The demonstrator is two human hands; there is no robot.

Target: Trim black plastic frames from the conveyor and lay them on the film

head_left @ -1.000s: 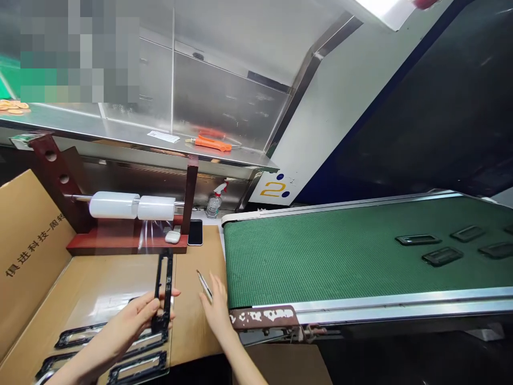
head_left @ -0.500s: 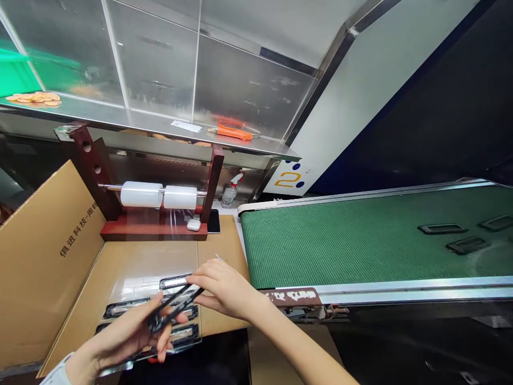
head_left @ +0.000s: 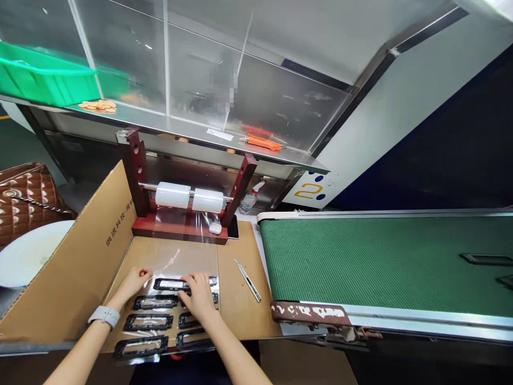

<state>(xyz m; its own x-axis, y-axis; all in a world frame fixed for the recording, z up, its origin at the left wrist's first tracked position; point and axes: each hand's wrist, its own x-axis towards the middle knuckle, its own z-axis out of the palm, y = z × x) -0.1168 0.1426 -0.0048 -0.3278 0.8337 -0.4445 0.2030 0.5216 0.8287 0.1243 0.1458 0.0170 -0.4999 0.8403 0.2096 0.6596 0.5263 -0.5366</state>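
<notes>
My right hand (head_left: pixel 198 297) reaches over the right end of a narrow black frame (head_left: pixel 171 284) with a pale strip inside, thumb at its near edge and fingers at its far edge. The frame lies on clear plastic film (head_left: pixel 176 262) spread over cardboard. My left hand (head_left: pixel 138 280), a watch at its wrist, has curled fingers beside the film's left edge; whatever they pinch is too small to tell. Similar black frames (head_left: pixel 149 322) lie in two columns below, the right column partly hidden by my right hand and forearm.
Two white film rolls (head_left: pixel 173 195) hang on a dark red wooden stand (head_left: pixel 180 233). A utility knife (head_left: pixel 247 280) rests on the cardboard at right. Beyond it runs a green conveyor belt (head_left: pixel 360 262) carrying black frames. A raised cardboard flap (head_left: pixel 80 256) borders the left.
The black frame held between both hands is now down on the film in the top row. My left hand has moved away from it, up and left. The view has shifted, showing the knife.
</notes>
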